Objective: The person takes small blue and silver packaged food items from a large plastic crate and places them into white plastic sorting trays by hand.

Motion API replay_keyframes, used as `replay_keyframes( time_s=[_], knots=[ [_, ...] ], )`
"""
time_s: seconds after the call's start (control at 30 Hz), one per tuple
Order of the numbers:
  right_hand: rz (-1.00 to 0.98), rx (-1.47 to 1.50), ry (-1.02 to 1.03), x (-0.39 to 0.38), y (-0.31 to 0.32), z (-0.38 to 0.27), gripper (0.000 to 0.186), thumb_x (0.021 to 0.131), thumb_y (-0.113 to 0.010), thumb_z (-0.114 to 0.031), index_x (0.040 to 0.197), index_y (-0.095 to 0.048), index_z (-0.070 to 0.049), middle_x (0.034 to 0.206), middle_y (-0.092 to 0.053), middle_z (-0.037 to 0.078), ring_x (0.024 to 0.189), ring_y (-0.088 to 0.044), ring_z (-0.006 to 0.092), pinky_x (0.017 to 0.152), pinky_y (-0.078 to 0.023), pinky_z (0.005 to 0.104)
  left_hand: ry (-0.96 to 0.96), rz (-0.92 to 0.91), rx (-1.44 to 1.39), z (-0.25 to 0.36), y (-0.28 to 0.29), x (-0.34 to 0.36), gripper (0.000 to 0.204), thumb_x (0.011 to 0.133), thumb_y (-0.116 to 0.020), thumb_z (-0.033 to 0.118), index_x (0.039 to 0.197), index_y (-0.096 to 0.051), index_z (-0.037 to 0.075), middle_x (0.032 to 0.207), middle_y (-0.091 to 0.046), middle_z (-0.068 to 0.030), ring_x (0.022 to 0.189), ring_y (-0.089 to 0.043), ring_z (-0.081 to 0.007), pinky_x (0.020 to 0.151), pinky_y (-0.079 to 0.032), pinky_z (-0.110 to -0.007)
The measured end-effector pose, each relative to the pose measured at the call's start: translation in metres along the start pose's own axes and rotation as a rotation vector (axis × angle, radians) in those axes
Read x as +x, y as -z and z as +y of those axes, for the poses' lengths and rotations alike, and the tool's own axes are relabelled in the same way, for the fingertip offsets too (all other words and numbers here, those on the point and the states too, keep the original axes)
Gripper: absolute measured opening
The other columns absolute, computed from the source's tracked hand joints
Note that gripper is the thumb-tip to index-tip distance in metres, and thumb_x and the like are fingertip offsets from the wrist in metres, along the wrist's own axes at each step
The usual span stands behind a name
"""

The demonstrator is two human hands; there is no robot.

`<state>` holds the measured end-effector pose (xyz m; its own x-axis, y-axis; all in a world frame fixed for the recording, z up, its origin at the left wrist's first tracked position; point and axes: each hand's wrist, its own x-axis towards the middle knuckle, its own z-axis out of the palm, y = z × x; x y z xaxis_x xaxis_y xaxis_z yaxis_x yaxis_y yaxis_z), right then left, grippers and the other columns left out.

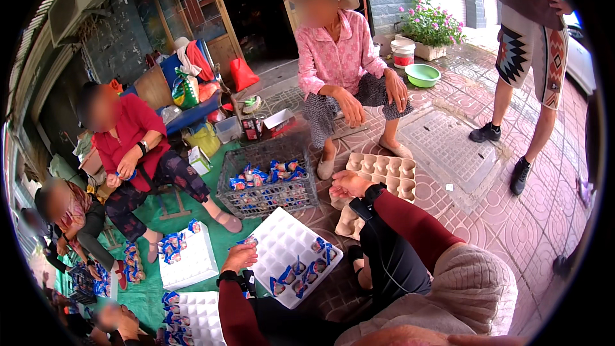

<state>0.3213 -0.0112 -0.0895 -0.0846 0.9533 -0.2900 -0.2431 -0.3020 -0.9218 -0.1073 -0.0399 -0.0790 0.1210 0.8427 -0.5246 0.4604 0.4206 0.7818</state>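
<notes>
My left hand point(239, 259) is closed on a small blue packet point(248, 241) at its fingertips, beside the left edge of a white tray with hollows point(278, 234). Along the near and right sides of that tray lie several similar blue packets point(300, 269). Over a brown cardboard egg tray point(400, 168) is my right hand point(350, 184), its fingers curled together. What it holds, if anything, I cannot make out. The egg tray's visible cups hold nothing.
A dark plastic crate point(269, 202) of blue packets stands ahead. Two more white trays point(192, 269) with packets rest on the green mat point(138, 295) at left. One person point(343, 45) sits opposite, others sit left, and another stands right. A green basin point(423, 75) lies beyond.
</notes>
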Motion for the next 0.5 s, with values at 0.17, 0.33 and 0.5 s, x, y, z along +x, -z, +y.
replay_keyframes(
  time_s=[0.17, 0.33, 0.5],
  knots=[
    [-0.008, -0.007, -0.003, 0.002, 0.001, 0.001, 0.046, 0.079, -0.056, -0.017, 0.119, -0.035, -0.007, 0.09, -0.06, 0.014, 0.073, -0.061, 0.0212, 0.058, -0.046, 0.0305, 0.007, 0.004, 0.009, -0.001, 0.0, 0.005, 0.032, 0.076, -0.061, 0.029, 0.099, -0.058, 0.007, 0.083, -0.063, -0.0058, 0.072, -0.061, -0.0152, 0.067, -0.047, -0.028],
    [-0.011, -0.005, 0.007, 0.003, 0.007, 0.004, 0.044, 0.08, -0.055, -0.017, 0.119, -0.036, -0.007, 0.091, -0.06, 0.014, 0.074, -0.061, 0.0214, 0.059, -0.046, 0.0302, 0.006, -0.013, 0.006, -0.006, -0.001, 0.013, 0.032, 0.076, -0.062, 0.028, 0.099, -0.057, 0.007, 0.082, -0.062, -0.0059, 0.071, -0.061, -0.0152, 0.066, -0.047, -0.028],
    [0.047, 0.096, 0.07, -0.006, 0.01, -0.005, 0.039, 0.08, -0.053, -0.014, 0.116, -0.038, -0.008, 0.092, -0.06, 0.013, 0.074, -0.061, 0.0211, 0.062, -0.047, 0.031, 0.009, -0.03, 0.021, -0.001, -0.004, 0.014, 0.033, 0.075, -0.062, 0.026, 0.102, -0.057, 0.007, 0.081, -0.062, -0.0064, 0.07, -0.061, -0.0157, 0.064, -0.048, -0.028]
  ],
)
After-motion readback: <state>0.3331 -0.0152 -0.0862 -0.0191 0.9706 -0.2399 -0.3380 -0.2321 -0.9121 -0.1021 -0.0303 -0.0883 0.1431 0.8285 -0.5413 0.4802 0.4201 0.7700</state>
